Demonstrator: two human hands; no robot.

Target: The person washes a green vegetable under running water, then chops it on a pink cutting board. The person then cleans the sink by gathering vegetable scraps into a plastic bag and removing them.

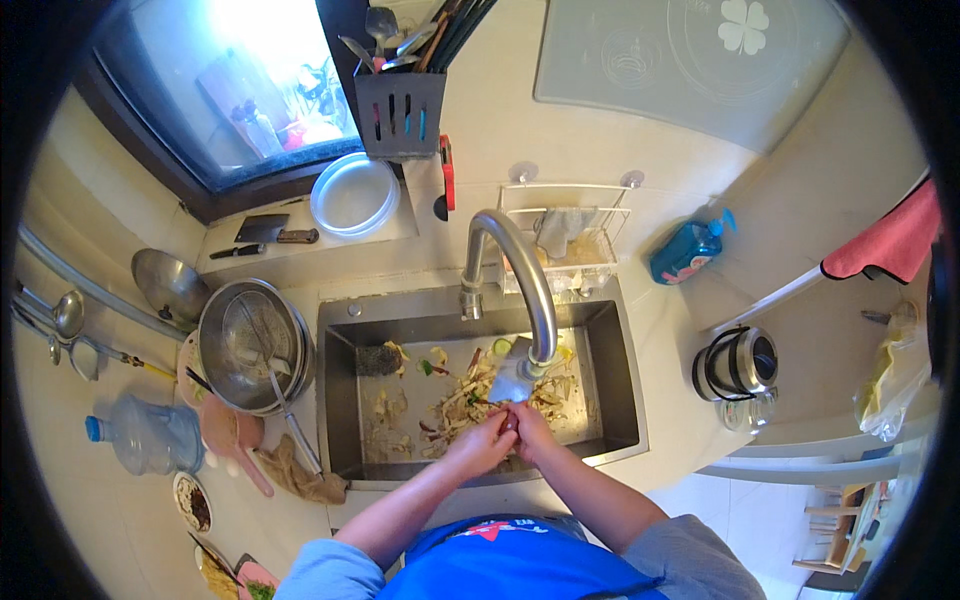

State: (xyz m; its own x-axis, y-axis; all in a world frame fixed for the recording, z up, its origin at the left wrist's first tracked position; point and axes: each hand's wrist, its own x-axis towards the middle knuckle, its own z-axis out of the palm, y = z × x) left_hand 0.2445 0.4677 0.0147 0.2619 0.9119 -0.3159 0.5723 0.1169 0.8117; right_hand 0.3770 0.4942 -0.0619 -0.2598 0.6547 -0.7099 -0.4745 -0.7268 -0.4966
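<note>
Over the stainless steel sink (607, 375), my left hand (480, 442) and my right hand (534, 433) meet below the faucet's end. Both close around a dark reddish handle, and a broad blade, apparently a cleaver's (510, 384), points away from me. The curved steel faucet (517, 240) partly covers that blade. Beneath it, pale vegetable peelings and scraps (465, 401) are spread on the sink floor. A round green vegetable slice (502, 346) lies among them. At the sink's back left corner is a dark mesh scrubber or strainer (377, 361).
Left of the sink are stacked metal bowls with a strainer (251, 345), a pink ladle (232, 431), a brown cloth (300, 472) and a water jug (150, 435). Another cleaver (277, 229) rests on the ledge. A blue soap bottle (686, 251) and steel flask (739, 364) stand right.
</note>
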